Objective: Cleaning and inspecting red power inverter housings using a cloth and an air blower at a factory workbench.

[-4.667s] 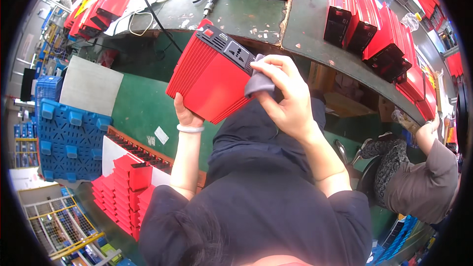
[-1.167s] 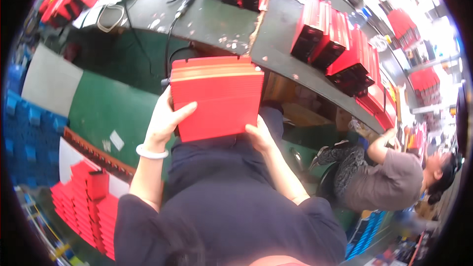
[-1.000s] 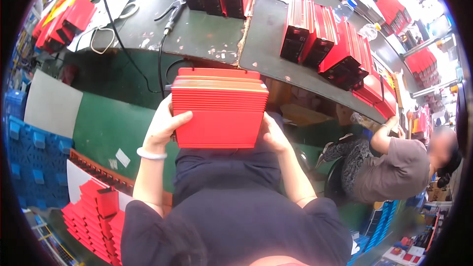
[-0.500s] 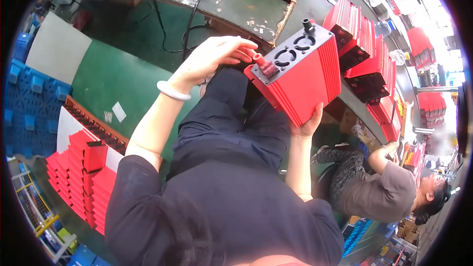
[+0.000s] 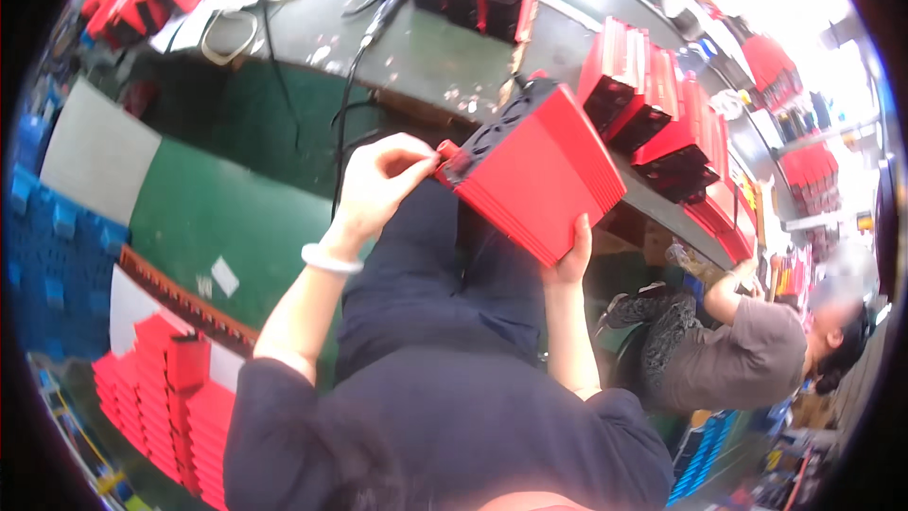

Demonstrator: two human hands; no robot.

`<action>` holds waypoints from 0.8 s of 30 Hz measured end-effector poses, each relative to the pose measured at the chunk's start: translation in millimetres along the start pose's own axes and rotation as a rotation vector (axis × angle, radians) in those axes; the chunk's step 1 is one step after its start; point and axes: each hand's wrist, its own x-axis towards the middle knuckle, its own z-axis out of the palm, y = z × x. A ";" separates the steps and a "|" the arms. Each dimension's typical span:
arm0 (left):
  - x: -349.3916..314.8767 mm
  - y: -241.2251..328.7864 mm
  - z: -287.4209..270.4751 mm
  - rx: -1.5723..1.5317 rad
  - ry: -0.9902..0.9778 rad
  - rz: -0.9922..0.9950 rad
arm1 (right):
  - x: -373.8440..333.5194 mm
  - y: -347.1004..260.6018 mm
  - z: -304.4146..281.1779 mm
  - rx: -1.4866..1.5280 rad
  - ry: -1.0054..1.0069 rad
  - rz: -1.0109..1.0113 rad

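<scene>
Red ribbed box (image 5: 550, 178) held in the right hand (image 5: 570, 260), left hand (image 5: 374, 187) at its end

The box is off the tabletop (image 5: 426, 61), tilted above the person's knees, its dark end panel (image 5: 498, 121) facing up and to the left. The right hand is clamped on the lower edge, thumb over the broad red face. The left hand, with a white bangle (image 5: 331, 258) at the wrist, has thumb and fingertips close together just beside a red terminal (image 5: 447, 149); whether they grip it cannot be determined. A black cable (image 5: 343, 128) hangs behind the left hand. Similar red units (image 5: 607, 71) stand on the tabletop to the right. Stacked red parts (image 5: 170, 364) are at lower left. A co-worker in a brown top (image 5: 747, 355) sits at right.
</scene>
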 end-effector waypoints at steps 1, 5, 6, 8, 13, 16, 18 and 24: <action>-1.2 -9.4 -5.1 0.011 0.036 -0.007 | 2.1 1.7 0.9 -0.056 0.018 -0.064; -12.7 -22.7 -5.6 0.040 0.097 -0.069 | 6.0 -19.4 27.8 -0.285 0.033 -0.404; -16.4 -24.3 -4.4 -0.009 0.089 -0.093 | 7.5 -23.7 36.2 -0.437 0.064 -0.510; -19.6 -28.5 -4.0 0.011 0.099 -0.103 | 12.2 -27.2 62.7 -0.563 0.136 -0.634; -8.6 -19.7 12.6 -0.072 0.005 0.001 | 40.5 -22.7 86.8 -1.025 0.258 -1.092; 15.0 -0.5 31.9 -0.043 -0.131 0.071 | 55.1 -16.1 95.8 -1.186 0.351 -1.226; 36.0 3.3 40.5 0.003 -0.178 0.074 | 63.5 -11.3 103.0 -1.248 0.409 -1.237; 78.3 2.3 70.4 0.408 -0.080 0.340 | 93.2 -0.8 108.0 -1.289 0.555 -1.229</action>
